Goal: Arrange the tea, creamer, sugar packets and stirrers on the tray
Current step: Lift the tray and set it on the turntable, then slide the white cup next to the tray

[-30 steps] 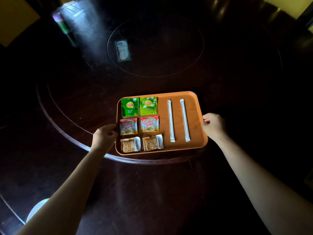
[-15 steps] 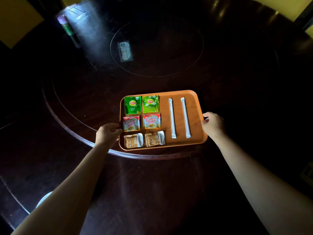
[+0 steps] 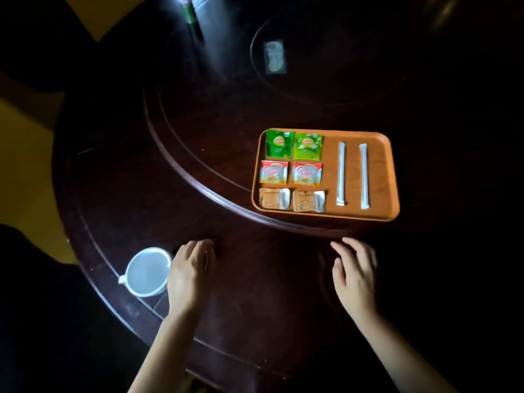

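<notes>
An orange tray (image 3: 380, 177) rests on the dark round table. On its left side lie two green tea packets (image 3: 293, 145), below them two red-and-white creamer packets (image 3: 290, 172), and at the front two brown sugar packets (image 3: 292, 199). Two white wrapped stirrers (image 3: 341, 173) lie parallel on the tray's right half. My left hand (image 3: 190, 275) and my right hand (image 3: 354, 272) hover palm down over the table in front of the tray, fingers apart, holding nothing and clear of the tray.
A white cup (image 3: 146, 272) stands just left of my left hand near the table's edge. A raised inner turntable ring (image 3: 181, 163) runs under the tray. A small card (image 3: 274, 57) lies at the table's centre, a dark bottle (image 3: 192, 15) behind it.
Both hands have let go of the tray's sides and drawn back toward me. The view has shifted left and down, bringing the white cup into sight.
</notes>
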`<state>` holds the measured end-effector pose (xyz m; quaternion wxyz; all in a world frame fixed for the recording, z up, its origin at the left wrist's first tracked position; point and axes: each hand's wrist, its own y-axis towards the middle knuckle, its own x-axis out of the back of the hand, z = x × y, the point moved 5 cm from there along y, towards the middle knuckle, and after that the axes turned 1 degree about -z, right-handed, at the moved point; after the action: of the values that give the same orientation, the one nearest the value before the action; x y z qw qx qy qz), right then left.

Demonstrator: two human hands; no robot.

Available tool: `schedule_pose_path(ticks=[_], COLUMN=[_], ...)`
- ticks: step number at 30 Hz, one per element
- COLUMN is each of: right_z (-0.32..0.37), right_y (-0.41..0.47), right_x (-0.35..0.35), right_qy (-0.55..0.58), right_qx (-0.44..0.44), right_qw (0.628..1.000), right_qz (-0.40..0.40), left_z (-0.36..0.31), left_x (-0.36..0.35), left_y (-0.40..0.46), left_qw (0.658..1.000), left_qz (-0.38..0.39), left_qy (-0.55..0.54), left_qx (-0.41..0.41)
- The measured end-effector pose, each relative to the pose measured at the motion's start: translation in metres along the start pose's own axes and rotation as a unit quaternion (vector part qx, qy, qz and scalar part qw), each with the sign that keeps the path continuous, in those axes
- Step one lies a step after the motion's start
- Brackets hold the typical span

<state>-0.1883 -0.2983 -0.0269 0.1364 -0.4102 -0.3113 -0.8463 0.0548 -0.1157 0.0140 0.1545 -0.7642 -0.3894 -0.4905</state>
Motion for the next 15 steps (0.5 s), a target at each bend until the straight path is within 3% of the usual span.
schedule_pose_path(ticks=[4,10,12,15], right_z=[0.032,0.039,0.036,0.032], right_y=[-0.028,-0.035,-0.034,-0.036], right_x=[-0.04,-0.072,-0.077,-0.08], right_qy=[-0.025,-0.145,-0.164,-0.175], right_qx=[0.123,0.159,0.165,0.163], right_qw=[0.982,0.93,0.919,0.912], right_qz=[0.142,0.299,0.318,0.333], left_z=[0.049,0.112,0.127,0.144], left_x=[0.016,0.037,0.039,0.038], left_y=[-0.029,-0.036,-0.033,-0.03], left_qw=[0.995,0.98,0.978,0.967], left_qz=[-0.017,-0.009,0.001,0.034], left_qy=[0.084,0.132,0.109,-0.012], left_qx=[0.046,0.148,0.178,0.252])
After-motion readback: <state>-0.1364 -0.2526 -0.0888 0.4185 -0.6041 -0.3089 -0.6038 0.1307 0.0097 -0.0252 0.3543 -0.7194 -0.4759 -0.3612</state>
